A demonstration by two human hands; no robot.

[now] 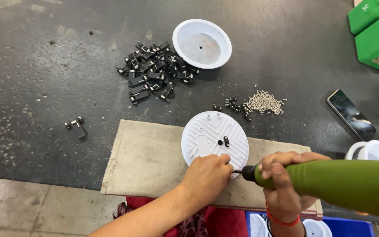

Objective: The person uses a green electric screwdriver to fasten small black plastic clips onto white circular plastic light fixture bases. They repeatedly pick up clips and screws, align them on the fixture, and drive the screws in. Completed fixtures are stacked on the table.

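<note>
Head view, steeply down, close.

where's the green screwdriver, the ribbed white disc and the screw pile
green screwdriver (pixel 343 182), head view, middle of its body
ribbed white disc (pixel 207 134), head view, ribbed face left of centre
screw pile (pixel 264 103), head view, middle of the heap

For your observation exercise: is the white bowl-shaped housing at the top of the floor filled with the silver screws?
No: the white bowl-shaped housing holds nothing, while the silver screws lie in a loose pile on the dark floor.
</note>
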